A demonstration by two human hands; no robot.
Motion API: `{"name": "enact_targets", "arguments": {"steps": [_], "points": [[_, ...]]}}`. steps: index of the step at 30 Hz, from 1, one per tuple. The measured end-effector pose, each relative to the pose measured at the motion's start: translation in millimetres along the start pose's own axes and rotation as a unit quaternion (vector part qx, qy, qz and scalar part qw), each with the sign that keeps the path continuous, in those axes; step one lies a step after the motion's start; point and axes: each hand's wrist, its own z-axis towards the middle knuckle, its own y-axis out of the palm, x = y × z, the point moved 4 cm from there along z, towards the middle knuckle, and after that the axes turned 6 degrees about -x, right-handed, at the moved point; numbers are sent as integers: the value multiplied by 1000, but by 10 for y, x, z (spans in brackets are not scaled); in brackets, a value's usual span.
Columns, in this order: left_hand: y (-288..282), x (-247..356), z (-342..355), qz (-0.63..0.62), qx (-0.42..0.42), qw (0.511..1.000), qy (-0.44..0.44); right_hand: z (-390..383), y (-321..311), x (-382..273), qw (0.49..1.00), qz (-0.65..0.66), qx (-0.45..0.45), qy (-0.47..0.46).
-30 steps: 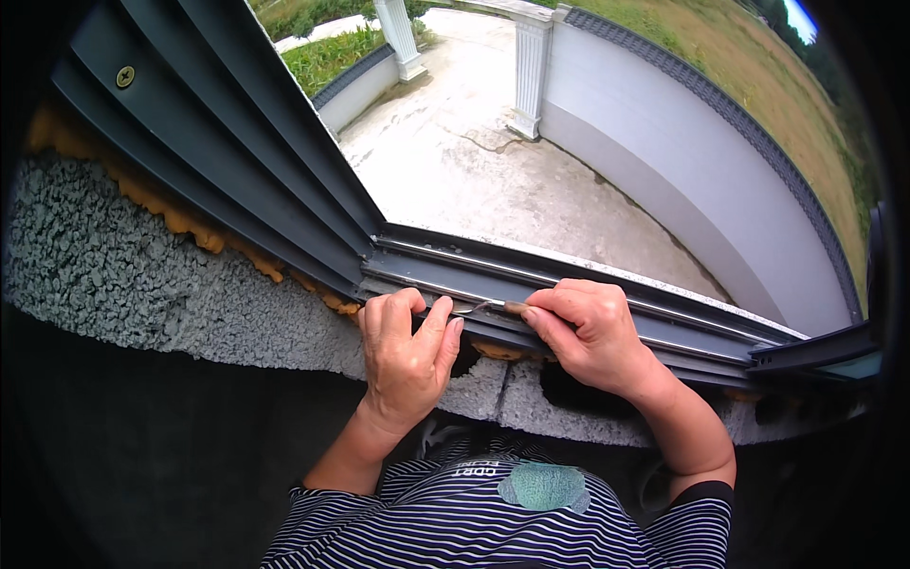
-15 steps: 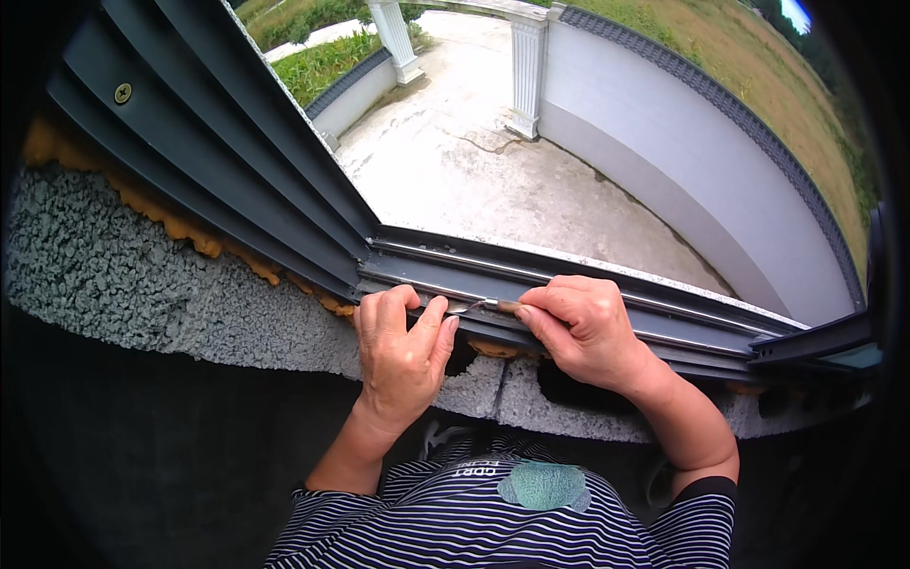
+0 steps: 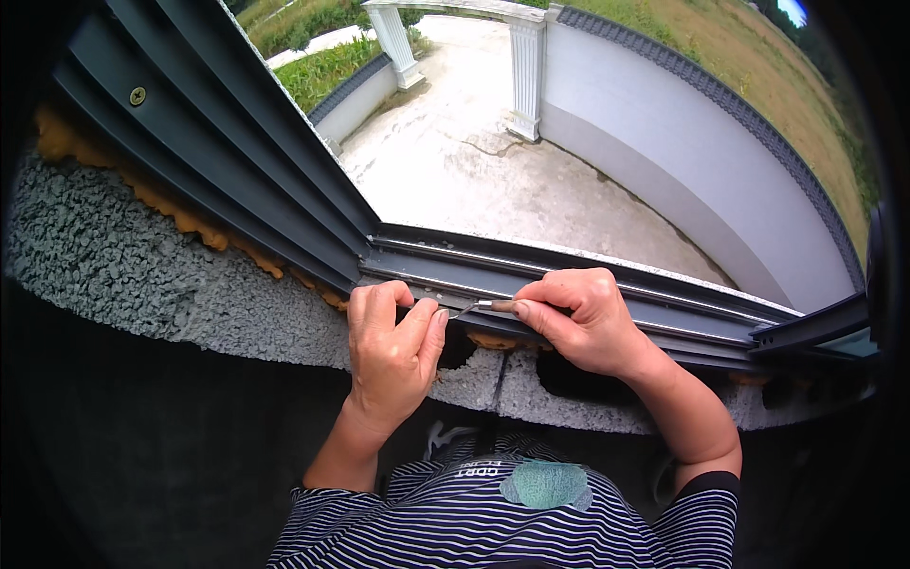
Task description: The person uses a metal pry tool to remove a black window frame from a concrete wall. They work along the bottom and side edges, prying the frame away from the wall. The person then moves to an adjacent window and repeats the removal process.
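A small wooden-handled spatula [image 3: 484, 304] with a metal ferrule and a thin bent neck spans the gap between my hands, above the window track. My right hand [image 3: 586, 321] is closed round its wooden handle, thumb and fingers pinched together. At the other end, the thumb and forefinger of my left hand [image 3: 391, 349] pinch the metal tip, which is mostly hidden by them. Below both hands runs the dark grey bottom track [image 3: 664, 327] of the window frame, with shiny metal rails.
On the left, the ribbed frame side [image 3: 218, 123] rises with a screw [image 3: 138, 96] in it. Orange foam [image 3: 190, 220] edges the rough grey block wall [image 3: 190, 294]. A sash [image 3: 815, 325] stands at the right. Outside lie a concrete yard [image 3: 455, 142] and a white wall [image 3: 654, 142].
The spatula has turned slightly, so its bent neck shows more plainly. My left hand has shifted a little to the left; the right hand has barely moved. The view has shifted slightly.
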Motion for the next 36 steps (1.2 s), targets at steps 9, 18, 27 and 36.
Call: {"name": "enact_targets", "arguments": {"steps": [9,18,27,36], "points": [[-53,-42,-185,-21,24,999,-40,-55,-415,-476,989,-138,-42,12],[114,-78,-68,82,-43,994,-67,-163,-548,-584,963,-264,-11,50],[119,-108,-56,55,-55,994,-75,-119,-551,-537,938,-338,-51,50],[190,-4,-58,-8,-73,996,-49,-149,-231,-389,949,-315,0,-6]]}}
